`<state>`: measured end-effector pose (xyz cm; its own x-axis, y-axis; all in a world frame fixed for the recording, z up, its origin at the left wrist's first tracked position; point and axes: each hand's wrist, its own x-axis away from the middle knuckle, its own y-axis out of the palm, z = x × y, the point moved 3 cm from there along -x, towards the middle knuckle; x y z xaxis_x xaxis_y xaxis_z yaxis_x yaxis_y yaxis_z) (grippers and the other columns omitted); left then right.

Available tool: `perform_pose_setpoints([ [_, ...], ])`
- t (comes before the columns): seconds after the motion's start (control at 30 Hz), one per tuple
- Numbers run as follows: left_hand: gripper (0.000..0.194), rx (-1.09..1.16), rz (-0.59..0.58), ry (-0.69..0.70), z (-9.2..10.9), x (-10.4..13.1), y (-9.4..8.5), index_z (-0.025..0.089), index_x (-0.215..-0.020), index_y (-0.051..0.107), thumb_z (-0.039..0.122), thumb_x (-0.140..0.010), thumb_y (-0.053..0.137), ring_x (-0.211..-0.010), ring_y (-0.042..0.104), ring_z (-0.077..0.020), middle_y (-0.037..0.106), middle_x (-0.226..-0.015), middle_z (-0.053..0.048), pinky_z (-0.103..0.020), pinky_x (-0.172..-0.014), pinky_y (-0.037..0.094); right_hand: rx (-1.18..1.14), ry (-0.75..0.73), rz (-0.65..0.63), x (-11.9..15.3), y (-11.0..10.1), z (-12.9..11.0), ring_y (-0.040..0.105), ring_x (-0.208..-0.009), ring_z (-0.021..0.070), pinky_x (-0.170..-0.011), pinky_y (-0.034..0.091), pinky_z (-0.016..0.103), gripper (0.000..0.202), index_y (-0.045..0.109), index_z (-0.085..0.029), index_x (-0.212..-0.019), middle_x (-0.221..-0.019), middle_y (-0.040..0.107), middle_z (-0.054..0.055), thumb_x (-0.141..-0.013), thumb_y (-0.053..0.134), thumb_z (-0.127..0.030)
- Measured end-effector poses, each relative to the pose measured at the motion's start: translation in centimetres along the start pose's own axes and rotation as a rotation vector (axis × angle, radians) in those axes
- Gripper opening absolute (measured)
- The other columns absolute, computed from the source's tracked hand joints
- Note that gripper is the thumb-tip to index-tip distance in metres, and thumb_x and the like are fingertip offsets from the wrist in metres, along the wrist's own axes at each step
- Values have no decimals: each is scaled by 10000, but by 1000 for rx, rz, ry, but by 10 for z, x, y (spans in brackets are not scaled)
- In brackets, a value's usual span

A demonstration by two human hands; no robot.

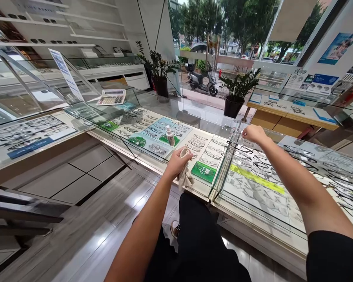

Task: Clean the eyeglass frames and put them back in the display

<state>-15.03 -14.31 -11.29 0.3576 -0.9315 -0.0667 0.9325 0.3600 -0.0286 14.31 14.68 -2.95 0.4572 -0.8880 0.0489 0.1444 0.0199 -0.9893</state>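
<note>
The left hand [176, 162] is the nearer one to the body, and its fingers are closed around a pale cloth [186, 178]. The cloth hangs down from the fingers, toward 6 o'clock, at the near edge of the glass worktop [191, 113]. From this hand, at 4 o'clock, a green tray [204, 171] is seen under the glass, and at 11 o'clock a white spray bottle [170, 136] stands upright, near but apart from the fingers.

Farther, at about 2 o'clock from the left hand, is the right hand [253, 134]. Its fingers are bent at the far end of a clear rack [230, 150]; I cannot tell if they grip it or only touch it. The rack goes away from these fingers toward 7 o'clock, and its long axis is along the line from 1 to 7 o'clock. The right hand is clearly nearer to it than the left. Eyeglass frames [242, 149] lie beside the rack.

Beyond the worktop, at 11 o'clock from the right hand, stands a potted plant [234, 94].
</note>
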Motion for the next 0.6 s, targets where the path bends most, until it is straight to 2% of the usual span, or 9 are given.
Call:
perform_pose_setpoints([
  [0.13, 350, -14, 10, 5, 4, 1, 2, 204, -775, 655, 516, -756, 814, -576, 410, -121, 480, -608, 61, -273, -572, 317, -30, 20, 9, -1, -3, -6, 756, -1088, 324, -916, 528, 389, 178, 888, -207, -995, -1140, 845, 176, -913, 733, -177],
  [0.23, 349, -20, 23, 2, 7, 3, 3, 198, -774, 680, 517, -737, 817, -569, 396, -118, 471, -592, 64, -278, -576, 302, -80, 44, 51, 1, -15, -5, 759, -1070, 331, -899, 526, 398, 178, 877, -186, -951, -1102, 848, 177, -929, 701, -177],
  [0.37, 364, -22, 28, 4, 9, 4, 4, 191, -761, 706, 544, -748, 793, -570, 391, -125, 467, -571, 55, -284, -573, 284, -185, 51, 172, 17, -40, -10, 766, -1018, 290, -774, 514, 353, 284, 850, -197, -1137, -1072, 855, 129, -1025, 611, -302],
  [0.43, 377, -17, 35, 9, 8, 4, 4, 192, -745, 697, 559, -759, 782, -573, 387, -125, 464, -570, 52, -284, -573, 277, -313, -1, 250, 33, -49, -25, 769, -932, 252, -731, 500, 332, 297, 826, -215, -1174, -979, 857, 81, -1033, 590, -326],
  [0.5, 385, -11, 40, 9, 8, 2, 5, 194, -729, 673, 562, -757, 784, -571, 377, -119, 463, -574, 53, -280, -575, 270, -541, -107, 316, 55, -53, -50, 763, -825, 230, -731, 499, 324, 261, 814, -209, -1127, -852, 843, 51, -999, 606, -301],
  [0.6, 389, 2, 28, -9, 8, -1, 7, 196, -777, 663, 568, -765, 775, -549, 367, -116, 460, -576, 62, -277, -570, 268, -826, -295, 301, 93, -41, -100, 751, -728, 214, -724, 508, 315, 239, 789, -207, -1093, -803, 839, 31, -963, 599, -271],
])
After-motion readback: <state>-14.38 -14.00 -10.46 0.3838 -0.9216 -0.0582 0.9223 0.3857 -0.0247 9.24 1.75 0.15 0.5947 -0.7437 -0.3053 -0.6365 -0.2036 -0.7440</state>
